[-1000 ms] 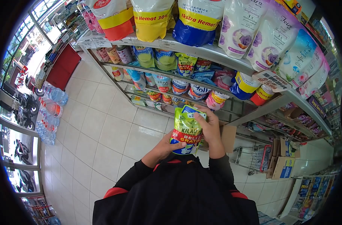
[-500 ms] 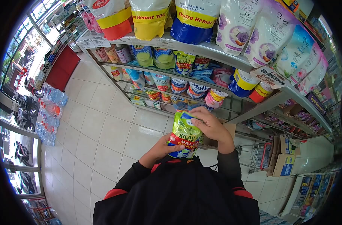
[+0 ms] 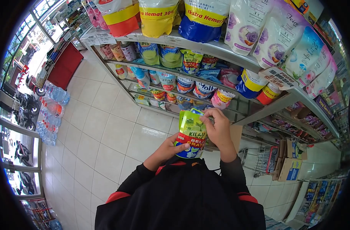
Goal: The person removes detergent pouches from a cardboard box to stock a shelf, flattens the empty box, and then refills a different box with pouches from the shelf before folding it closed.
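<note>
A green, red and blue refill pouch marked "KILAU" (image 3: 192, 140) stands upright in front of my body. My left hand (image 3: 165, 151) grips its lower left side, thumb across the front. At the pouch's upper right corner, my right hand (image 3: 217, 128) is closed in a pinch. A small blue label (image 3: 197, 111) pokes out above the pouch's top edge, beside these fingertips, and seems held by them. Most of the label is hidden. A similar green pouch (image 3: 191, 61) stands on the shelf ahead.
A metal shelf rack (image 3: 163, 38) holds several pouches, with large white pouches (image 3: 246, 27) on top. A shopping basket cart (image 3: 263, 159) and cardboard boxes (image 3: 290, 161) are at the right. Packs of water bottles (image 3: 48, 130) sit on the tiled floor (image 3: 102, 130) at the left.
The blue label lay across the pouch's upper front; now the printed limes there show and the label sticks up behind the top edge. My right fingers have drawn into a tighter pinch.
</note>
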